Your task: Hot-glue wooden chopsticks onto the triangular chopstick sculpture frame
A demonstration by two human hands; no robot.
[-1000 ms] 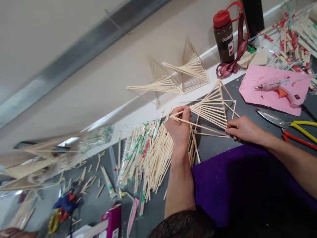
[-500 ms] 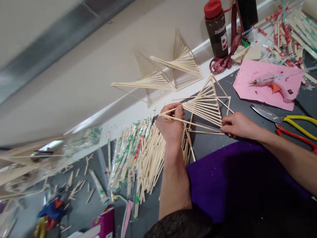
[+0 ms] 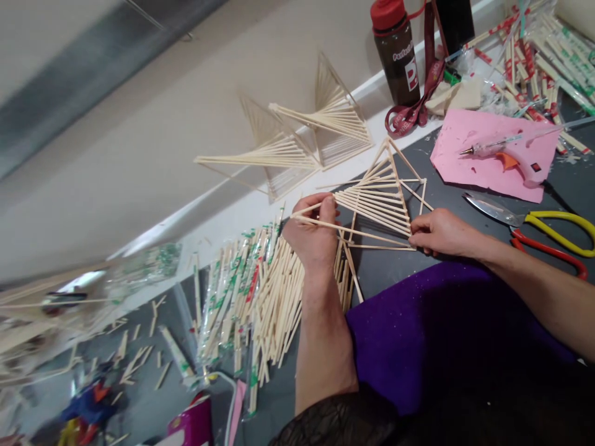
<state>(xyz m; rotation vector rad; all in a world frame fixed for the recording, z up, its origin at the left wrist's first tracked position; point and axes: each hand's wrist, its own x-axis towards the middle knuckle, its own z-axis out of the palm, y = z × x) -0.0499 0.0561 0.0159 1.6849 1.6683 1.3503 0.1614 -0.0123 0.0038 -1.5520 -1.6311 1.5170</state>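
Observation:
Between my hands is a twisted, fan-like frame of wooden chopsticks (image 3: 379, 207), its sticks laid side by side and spreading from left to right. My left hand (image 3: 313, 229) pinches the narrow end, where the sticks come together. At the lower right corner, the fingers of my right hand (image 3: 432, 232) are closed on the frame's edge. Under my left wrist lies a pile of bare chopsticks (image 3: 281, 297), beside several chopsticks in clear wrappers (image 3: 227, 291). Two similar finished-looking stick frames (image 3: 325, 121) stand against the wall behind.
A glue gun (image 3: 506, 155) rests on a pink sheet (image 3: 453, 164) at right, near scissors with yellow and red handles (image 3: 511, 217). Behind stands a dark bottle with a red lid (image 3: 397, 59). Broken stick pieces (image 3: 137, 362) lie at left; purple cloth (image 3: 385, 334) covers my front.
The whole view has shifted slightly, so things appear a little further left. Both hands keep their hold on the chopstick frame, with hardly any movement.

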